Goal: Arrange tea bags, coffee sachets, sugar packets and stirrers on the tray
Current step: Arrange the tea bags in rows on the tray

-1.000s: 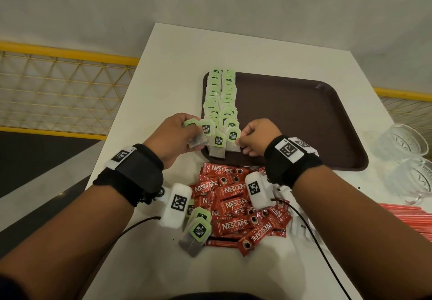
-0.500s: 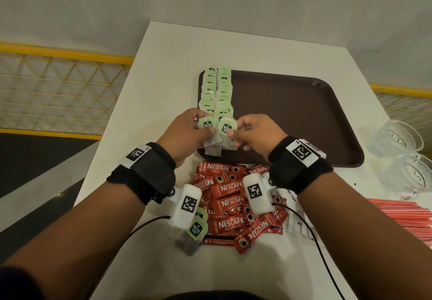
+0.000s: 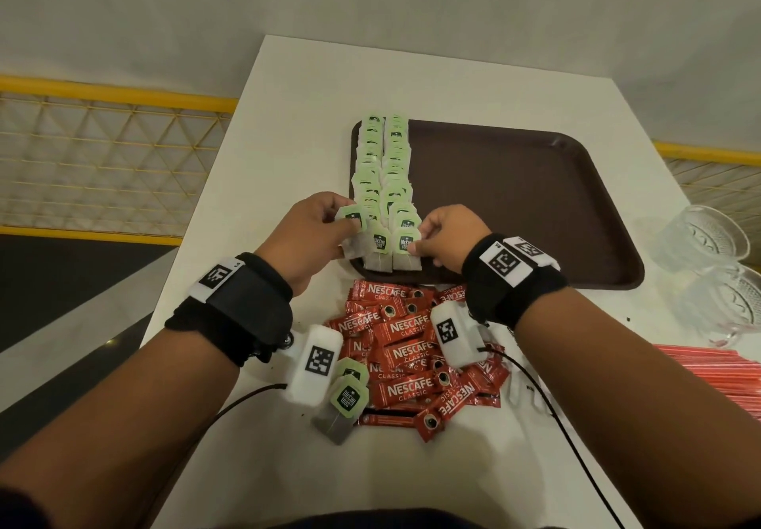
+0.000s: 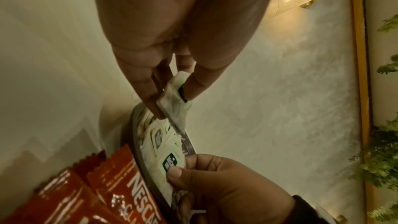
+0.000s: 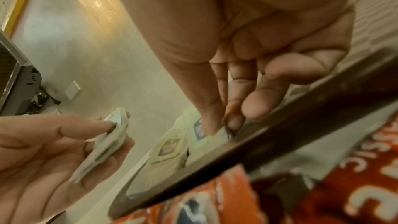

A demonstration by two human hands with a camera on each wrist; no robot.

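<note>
A brown tray (image 3: 514, 199) lies on the white table. Two columns of green-tagged tea bags (image 3: 383, 166) run down its left side. My left hand (image 3: 344, 225) pinches a small bunch of tea bags (image 4: 174, 101) just above the tray's near left corner. My right hand (image 3: 420, 240) pinches the nearest tea bag (image 3: 405, 244) of the right column, thumb on its tag (image 4: 172, 161). Red Nescafe coffee sachets (image 3: 403, 347) are piled in front of the tray, under my wrists. Two loose tea bags (image 3: 346, 396) lie at the pile's left.
Red stirrers (image 3: 720, 376) lie at the table's right edge. Two glass cups (image 3: 700, 240) stand beside the tray's right side. White packets (image 3: 523, 388) show right of the sachets. A yellow railing (image 3: 103, 91) runs left of the table.
Both hands drew back a little toward the tray's near edge. The right hand's tea bag now rests at the near end of the right column. The left hand keeps its bags.
</note>
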